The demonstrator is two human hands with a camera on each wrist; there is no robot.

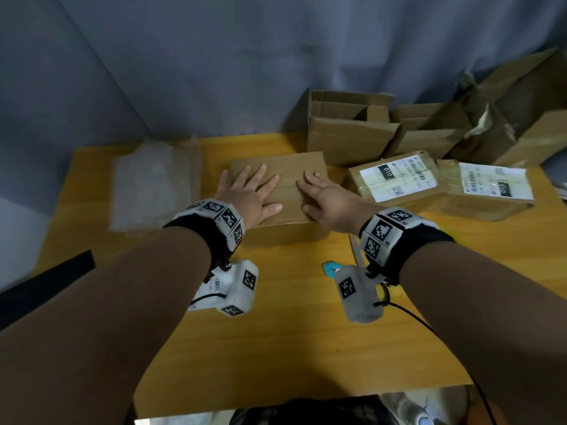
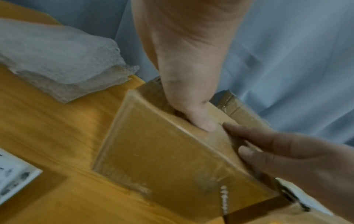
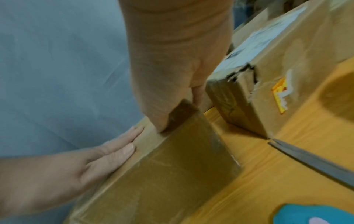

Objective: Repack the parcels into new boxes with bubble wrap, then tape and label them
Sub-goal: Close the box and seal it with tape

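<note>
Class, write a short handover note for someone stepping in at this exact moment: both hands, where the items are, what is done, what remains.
Left hand and right hand: both flat, pressing the top of the closed box at table centre.
Bubble wrap lies to its left; two labelled parcels to its right; scissors near the right wrist.
Done: flaps closed, tape visible on the front.
Left: this box's top shows no label; further parcels may remain.

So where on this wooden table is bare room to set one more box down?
The near middle of the yellow wooden table, between the forearms, is bare. So is a strip between the clear bubble wrap sheets and the closed brown cardboard box under both hands. The right and far right are crowded: two labelled parcels, folded cardboard boxes.
</note>
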